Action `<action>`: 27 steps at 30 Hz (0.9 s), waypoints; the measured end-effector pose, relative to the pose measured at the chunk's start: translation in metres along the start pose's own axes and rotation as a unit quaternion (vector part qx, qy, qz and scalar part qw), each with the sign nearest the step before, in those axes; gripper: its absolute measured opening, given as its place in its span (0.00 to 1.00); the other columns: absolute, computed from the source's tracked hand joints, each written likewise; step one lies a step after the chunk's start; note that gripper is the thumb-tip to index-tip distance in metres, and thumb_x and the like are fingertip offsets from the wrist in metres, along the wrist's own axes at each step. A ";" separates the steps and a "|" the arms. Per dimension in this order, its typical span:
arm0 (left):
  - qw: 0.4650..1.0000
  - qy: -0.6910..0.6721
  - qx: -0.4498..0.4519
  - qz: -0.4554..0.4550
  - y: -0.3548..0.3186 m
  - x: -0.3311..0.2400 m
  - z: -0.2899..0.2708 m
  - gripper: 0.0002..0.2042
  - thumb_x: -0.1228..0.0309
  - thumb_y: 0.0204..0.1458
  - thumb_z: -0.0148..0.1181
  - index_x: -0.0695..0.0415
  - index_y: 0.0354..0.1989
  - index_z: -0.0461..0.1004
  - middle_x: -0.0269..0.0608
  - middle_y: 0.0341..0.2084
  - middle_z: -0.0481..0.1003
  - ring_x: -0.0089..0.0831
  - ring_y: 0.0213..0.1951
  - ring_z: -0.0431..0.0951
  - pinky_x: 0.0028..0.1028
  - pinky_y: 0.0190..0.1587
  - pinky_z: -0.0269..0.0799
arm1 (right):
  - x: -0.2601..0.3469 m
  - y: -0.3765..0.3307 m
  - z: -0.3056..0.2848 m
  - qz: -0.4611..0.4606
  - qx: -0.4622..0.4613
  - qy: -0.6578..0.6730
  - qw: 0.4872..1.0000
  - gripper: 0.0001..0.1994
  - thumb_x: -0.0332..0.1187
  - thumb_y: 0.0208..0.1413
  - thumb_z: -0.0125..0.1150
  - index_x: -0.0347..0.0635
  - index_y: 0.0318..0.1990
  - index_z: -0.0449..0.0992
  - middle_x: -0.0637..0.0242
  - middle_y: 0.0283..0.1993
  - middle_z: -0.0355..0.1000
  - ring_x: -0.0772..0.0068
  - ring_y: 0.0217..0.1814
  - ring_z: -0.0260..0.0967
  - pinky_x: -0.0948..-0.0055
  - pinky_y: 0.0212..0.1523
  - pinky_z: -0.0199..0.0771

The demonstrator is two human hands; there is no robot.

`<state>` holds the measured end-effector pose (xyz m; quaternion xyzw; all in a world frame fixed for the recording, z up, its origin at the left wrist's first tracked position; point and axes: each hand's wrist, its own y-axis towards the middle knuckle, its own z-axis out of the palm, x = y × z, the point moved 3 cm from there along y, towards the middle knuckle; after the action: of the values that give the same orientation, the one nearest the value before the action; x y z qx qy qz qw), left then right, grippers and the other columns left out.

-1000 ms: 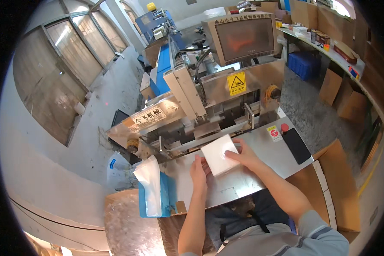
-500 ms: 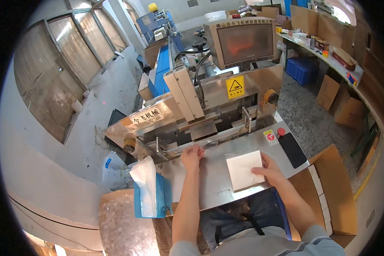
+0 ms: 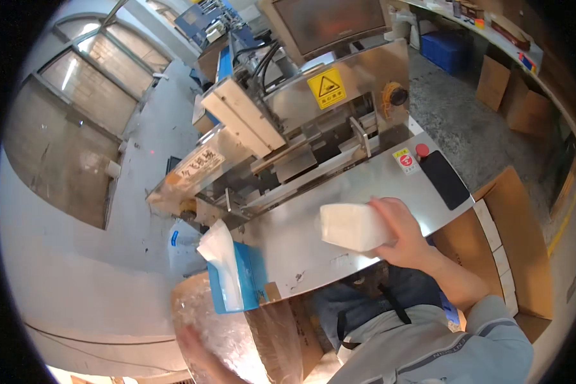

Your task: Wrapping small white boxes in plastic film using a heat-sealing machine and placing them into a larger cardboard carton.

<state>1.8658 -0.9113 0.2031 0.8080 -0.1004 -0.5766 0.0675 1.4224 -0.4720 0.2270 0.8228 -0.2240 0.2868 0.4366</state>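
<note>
My right hand (image 3: 403,232) is closed around a thick white stack (image 3: 351,227), which looks like a pack of paper napkins. It is raised above the steel worktop (image 3: 288,259) and tilted, so its near end shows. My left hand (image 3: 191,342) is low at the left, over crinkled clear plastic (image 3: 227,339) on a cardboard box; motion smears its fingers. Between the hands, at the worktop's left end, a blue bin (image 3: 243,281) holds thin white bags or sheets (image 3: 223,256) standing upright.
Behind the worktop stands a steel machine (image 3: 301,150) with a slot and a screen (image 3: 329,25). A red button (image 3: 422,151) and a black phone-like slab (image 3: 446,180) are at the right. An open carton (image 3: 518,256) with white packs stands beside me.
My left hand has left the machine's front edge and swung down left to the plastic. My right hand has lifted and tipped the white stack. The view has turned and lowered.
</note>
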 end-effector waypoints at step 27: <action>0.793 0.023 0.537 0.286 -0.286 -0.127 0.395 0.38 0.61 0.57 0.64 0.63 0.71 0.52 0.60 0.64 0.61 0.51 0.64 0.63 0.42 0.66 0.57 | -0.097 -0.196 -0.247 0.363 -0.415 0.175 0.815 0.29 0.38 0.54 0.72 0.37 0.60 0.67 0.61 0.51 0.76 0.69 0.51 0.75 0.65 0.53 0.77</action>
<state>1.4765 -0.6007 0.1271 0.6620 -0.6186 -0.3656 -0.2132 1.4042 -0.1502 0.1590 0.3579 -0.5241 0.4439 0.6326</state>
